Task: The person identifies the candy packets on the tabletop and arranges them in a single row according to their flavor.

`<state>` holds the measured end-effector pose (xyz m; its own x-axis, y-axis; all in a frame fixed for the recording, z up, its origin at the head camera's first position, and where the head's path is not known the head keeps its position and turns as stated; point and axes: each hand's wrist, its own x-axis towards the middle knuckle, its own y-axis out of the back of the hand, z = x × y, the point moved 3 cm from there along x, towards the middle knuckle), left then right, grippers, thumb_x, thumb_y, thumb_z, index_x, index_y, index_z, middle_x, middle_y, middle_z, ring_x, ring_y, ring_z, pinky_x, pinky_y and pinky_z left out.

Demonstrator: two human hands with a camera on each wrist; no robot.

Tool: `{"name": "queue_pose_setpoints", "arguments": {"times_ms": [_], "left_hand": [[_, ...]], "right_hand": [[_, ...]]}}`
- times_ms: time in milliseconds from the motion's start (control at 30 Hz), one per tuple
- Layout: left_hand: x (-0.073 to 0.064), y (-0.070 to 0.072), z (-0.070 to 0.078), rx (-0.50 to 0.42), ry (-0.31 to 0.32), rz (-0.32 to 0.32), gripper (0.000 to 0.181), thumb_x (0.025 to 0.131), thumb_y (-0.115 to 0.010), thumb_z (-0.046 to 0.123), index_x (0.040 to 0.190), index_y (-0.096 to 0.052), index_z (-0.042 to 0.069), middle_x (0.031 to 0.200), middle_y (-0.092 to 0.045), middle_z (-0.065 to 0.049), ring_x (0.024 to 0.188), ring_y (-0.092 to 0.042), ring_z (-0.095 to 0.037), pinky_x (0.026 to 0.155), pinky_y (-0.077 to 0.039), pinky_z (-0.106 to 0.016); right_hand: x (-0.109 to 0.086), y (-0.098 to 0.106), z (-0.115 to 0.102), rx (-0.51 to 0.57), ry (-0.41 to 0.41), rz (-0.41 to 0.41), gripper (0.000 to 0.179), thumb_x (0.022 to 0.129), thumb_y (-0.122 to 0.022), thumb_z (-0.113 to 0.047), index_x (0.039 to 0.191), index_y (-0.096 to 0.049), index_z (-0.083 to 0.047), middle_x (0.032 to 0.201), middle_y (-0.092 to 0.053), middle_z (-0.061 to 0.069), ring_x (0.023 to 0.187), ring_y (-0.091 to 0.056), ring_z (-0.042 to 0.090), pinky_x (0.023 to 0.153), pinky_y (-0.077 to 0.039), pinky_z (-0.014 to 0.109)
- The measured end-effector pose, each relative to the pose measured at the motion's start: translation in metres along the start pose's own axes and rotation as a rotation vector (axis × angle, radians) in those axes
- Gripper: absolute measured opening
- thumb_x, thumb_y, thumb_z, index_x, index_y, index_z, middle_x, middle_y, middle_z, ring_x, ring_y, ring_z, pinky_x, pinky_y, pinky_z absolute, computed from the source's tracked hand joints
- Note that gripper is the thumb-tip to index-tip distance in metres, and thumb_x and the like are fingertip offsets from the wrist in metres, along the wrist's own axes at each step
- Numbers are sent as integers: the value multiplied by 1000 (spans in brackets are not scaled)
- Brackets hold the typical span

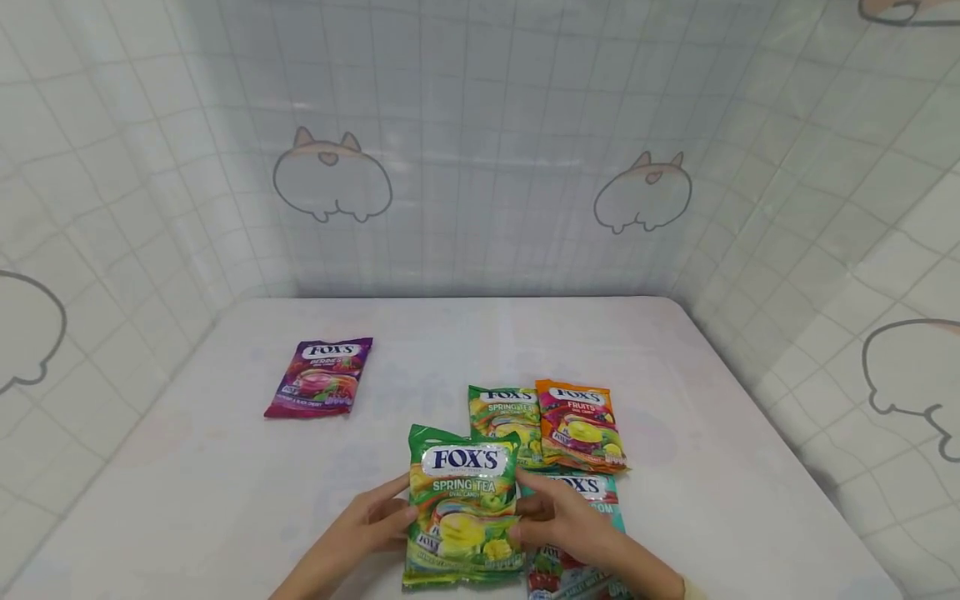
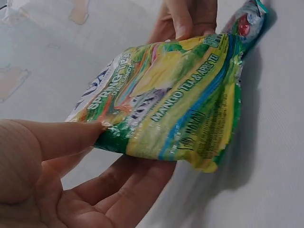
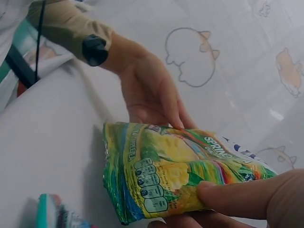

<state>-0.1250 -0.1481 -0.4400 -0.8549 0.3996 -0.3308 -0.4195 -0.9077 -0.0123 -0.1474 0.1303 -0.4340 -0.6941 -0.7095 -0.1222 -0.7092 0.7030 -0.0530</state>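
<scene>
Green candy bag pinched by my left hand and right hand, at near side of table; picked up, not yet set down, I judge. Second green bag, orange bag, teal bag lie close together rightward; purple bag lies apart, leftward.

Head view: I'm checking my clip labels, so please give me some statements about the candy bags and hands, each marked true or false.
1. The left hand and right hand hold one Spring Tea bag. True.
2. The purple bag lies right of the orange bag. False: it lies left of it.
3. A second Spring Tea bag lies beside the orange bag. True.
4. The purple bag's label reads Fruits. False: it reads Berries.
</scene>
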Motion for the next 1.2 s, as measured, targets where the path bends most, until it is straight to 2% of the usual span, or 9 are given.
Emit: {"name": "queue_pose_setpoints", "arguments": {"times_ms": [167,300,400,633,767,1000,1200], "left_hand": [[-1,-1,7,6,-13,38,67,98,-56,38,152,-29,9,121,-62,-15,101,-62,-27,84,-54,-43],[-2,-1,13,7,-18,58,66,98,-56,39,152,-31,11,121,-62,-13,101,-61,-26,85,-53,-43],[-2,-2,18,10,-28,61,65,98,-56,39,152,-31,13,123,-61,-13,103,-61,-27,86,-53,-43],[1,-2,29,13,-36,75,66,97,-57,38,152,-30,13,126,-59,-14,103,-61,-26,87,-53,-43],[2,-2,32,1,-41,84,67,97,-57,37,153,-29,13,127,-58,-15,103,-61,-27,87,-52,-43],[4,-2,35,11,-53,130,69,96,-58,38,152,-30,9,127,-58,-16,102,-61,-27,87,-52,-43],[5,-2,39,6,-71,136,68,96,-59,37,152,-30,10,125,-59,-16,102,-62,-28,88,-52,-43]], "right_hand": [[0,2,-9,31,20,6,76,95,-62,-11,150,-14,8,123,-60,25,93,-68,29,75,-57,42],[-2,5,-14,57,30,-9,77,96,-61,-10,150,-10,7,124,-59,26,88,-68,25,75,-57,42],[-2,8,-17,71,35,-11,74,97,-59,-10,151,-11,6,124,-59,25,90,-68,25,76,-56,41],[1,13,-25,35,50,28,69,96,-60,-10,152,-22,0,128,-58,22,100,-66,31,78,-56,43],[0,15,-28,25,56,52,69,96,-60,-10,152,-22,-2,130,-56,22,97,-67,30,78,-56,41],[2,18,-31,29,68,49,69,96,-60,-11,153,-20,-3,132,-56,22,103,-65,31,84,-54,39],[2,20,-33,8,59,70,73,96,-61,-12,154,-17,-3,131,-56,21,105,-65,31,87,-53,38]]}}
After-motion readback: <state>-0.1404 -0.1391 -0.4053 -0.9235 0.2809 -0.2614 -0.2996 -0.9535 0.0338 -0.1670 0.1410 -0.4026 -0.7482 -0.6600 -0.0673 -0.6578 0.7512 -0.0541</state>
